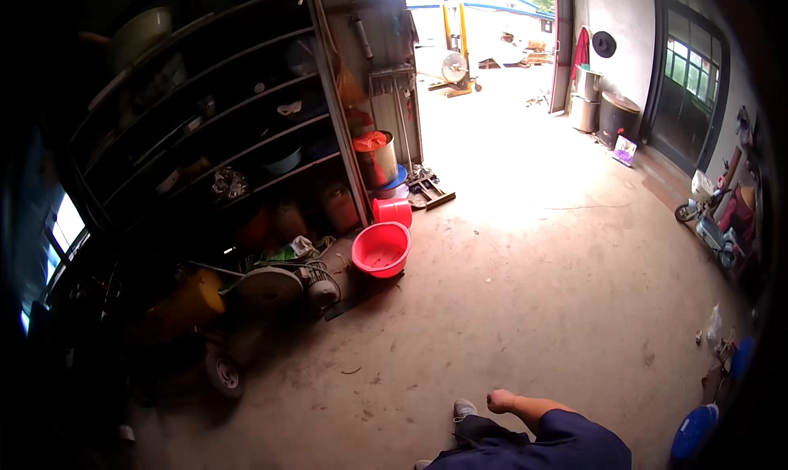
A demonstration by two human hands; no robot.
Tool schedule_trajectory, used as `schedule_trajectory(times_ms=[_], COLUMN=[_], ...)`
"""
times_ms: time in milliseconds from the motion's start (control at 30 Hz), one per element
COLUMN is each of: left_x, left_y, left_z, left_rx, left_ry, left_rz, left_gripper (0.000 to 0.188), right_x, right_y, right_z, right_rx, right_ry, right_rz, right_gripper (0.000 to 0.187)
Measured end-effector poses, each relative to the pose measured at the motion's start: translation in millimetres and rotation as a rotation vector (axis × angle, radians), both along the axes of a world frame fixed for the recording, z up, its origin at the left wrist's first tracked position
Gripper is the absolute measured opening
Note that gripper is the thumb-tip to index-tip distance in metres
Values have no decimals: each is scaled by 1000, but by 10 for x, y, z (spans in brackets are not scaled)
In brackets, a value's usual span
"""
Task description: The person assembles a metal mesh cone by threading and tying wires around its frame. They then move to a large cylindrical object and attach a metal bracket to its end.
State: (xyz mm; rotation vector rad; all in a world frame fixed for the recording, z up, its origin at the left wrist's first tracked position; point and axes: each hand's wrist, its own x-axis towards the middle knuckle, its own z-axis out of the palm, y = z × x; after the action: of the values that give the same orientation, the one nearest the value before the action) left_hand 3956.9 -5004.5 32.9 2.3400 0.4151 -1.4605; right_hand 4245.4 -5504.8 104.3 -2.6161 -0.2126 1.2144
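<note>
My right hand point(499, 401) is in front of my body at the bottom of the view, its fingers curled closed and nothing seen sticking out of them. It touches no object and hangs above the concrete floor point(460, 330), close to my grey shoe point(465, 409). The bare forearm comes out of a dark blue sleeve point(574, 437). My left hand does not show. Farther ahead and to the left, a red plastic basin point(382, 250) sits on the floor, with a red bucket point(392, 212) lying just behind it.
A dark shelf rack point(246, 84) with bowls stands at left, above a machine with a wheel point(223, 375). A bright doorway point(484, 84) opens ahead. At right are a dark drum point(619, 117), a glass door point(689, 84), a small scooter point(710, 224) and a blue round object point(694, 431).
</note>
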Motion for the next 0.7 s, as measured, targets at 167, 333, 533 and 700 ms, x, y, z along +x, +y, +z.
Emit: schedule_trajectory(times_ms=[167, 333, 533, 700], left_x=[2260, 4201, 5300, 5911], left_y=[-643, -1407, -1984, -2202], left_z=[-227, 301, 624, 629], left_rx=[-108, -287, -216, 28], left_ry=[-139, -232, -151, -4], left_rz=[369, 411, 331, -97], left_gripper=[24, 26, 28, 31], right_x=[820, 1333, 2668, 4049], right_y=[-977, -1622, -2238, -2855], right_z=[-286, -347, -196, -327], right_rx=[-72, -54, -12, 61], right_ry=[5, 92, 1, -79], right_rz=[-75, -292, -500, -673], right_gripper=[34, 36, 35, 33])
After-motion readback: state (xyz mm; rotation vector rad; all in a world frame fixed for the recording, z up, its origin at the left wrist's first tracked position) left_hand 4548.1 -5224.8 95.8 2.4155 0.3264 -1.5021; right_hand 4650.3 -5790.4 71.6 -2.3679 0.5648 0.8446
